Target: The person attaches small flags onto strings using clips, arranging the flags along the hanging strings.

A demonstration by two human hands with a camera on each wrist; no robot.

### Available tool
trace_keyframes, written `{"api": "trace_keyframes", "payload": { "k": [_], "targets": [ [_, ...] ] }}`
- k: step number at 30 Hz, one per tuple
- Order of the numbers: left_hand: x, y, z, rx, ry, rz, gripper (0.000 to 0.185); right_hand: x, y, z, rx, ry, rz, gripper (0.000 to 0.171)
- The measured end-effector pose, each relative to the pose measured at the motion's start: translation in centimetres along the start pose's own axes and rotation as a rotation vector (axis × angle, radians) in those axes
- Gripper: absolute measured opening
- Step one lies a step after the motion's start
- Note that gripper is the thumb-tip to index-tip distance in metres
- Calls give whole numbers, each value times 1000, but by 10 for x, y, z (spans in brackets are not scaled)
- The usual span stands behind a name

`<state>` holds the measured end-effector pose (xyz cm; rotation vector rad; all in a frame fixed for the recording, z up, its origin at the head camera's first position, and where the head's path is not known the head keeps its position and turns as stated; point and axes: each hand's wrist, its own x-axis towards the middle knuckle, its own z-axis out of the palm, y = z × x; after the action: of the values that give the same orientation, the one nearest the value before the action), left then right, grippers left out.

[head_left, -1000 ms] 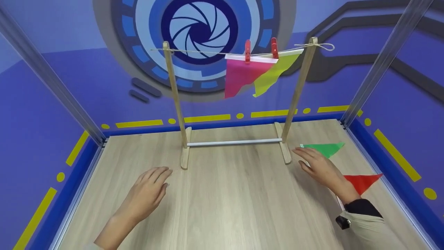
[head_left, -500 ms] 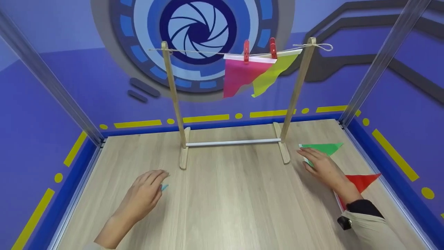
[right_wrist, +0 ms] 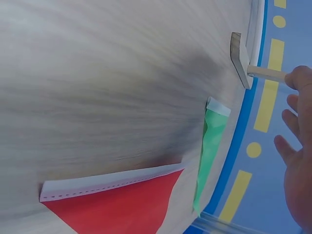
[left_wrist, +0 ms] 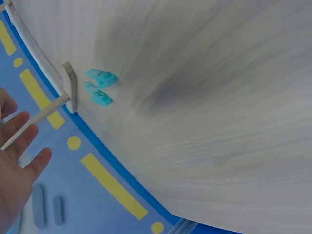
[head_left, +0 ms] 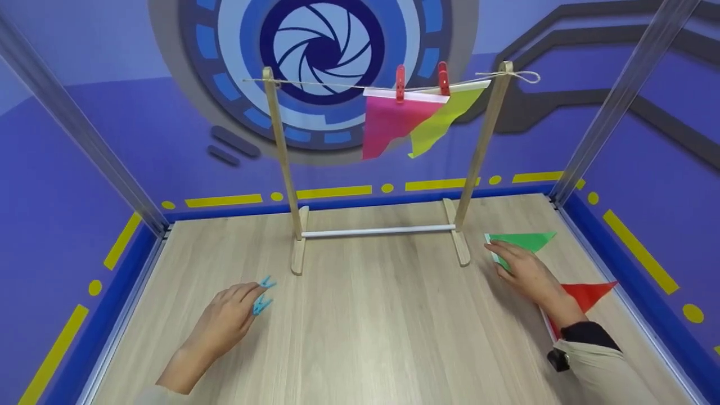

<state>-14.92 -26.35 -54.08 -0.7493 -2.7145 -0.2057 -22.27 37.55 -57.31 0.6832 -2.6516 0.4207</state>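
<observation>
My left hand is over the left part of the table, fingers relaxed. Just beyond its fingertips lie two light-blue clothespins, which the left wrist view shows apart from the fingers. My right hand hovers at the right with its fingers loosely bent, partly covering a green pennant. A red pennant with a white edge lies under the right forearm. On the string of a wooden stand hang a pink pennant and a yellow-green pennant, with two red clothespins there.
The stand has a left post, a right post and a white crossbar low between its feet. Blue printed walls enclose the table at the back and both sides.
My left hand has drawn back slightly toward me, bringing the blue clothespins into sight. My right hand has shifted slightly right and down, uncovering the green pennant's white edge.
</observation>
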Motion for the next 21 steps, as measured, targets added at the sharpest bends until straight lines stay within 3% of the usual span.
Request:
{"api": "trace_keyframes", "payload": {
  "k": [6,14,21],
  "targets": [
    [-6,-12,14,-12,-49,-25,48,0,1,0,-1,-6,-9,49],
    [-9,-29,30,34,-57,-23,53,1,-1,-1,15,-19,15,48],
    [-6,-35,42,44,-143,-17,61,3,0,0,15,-20,34,48]
  ]
}}
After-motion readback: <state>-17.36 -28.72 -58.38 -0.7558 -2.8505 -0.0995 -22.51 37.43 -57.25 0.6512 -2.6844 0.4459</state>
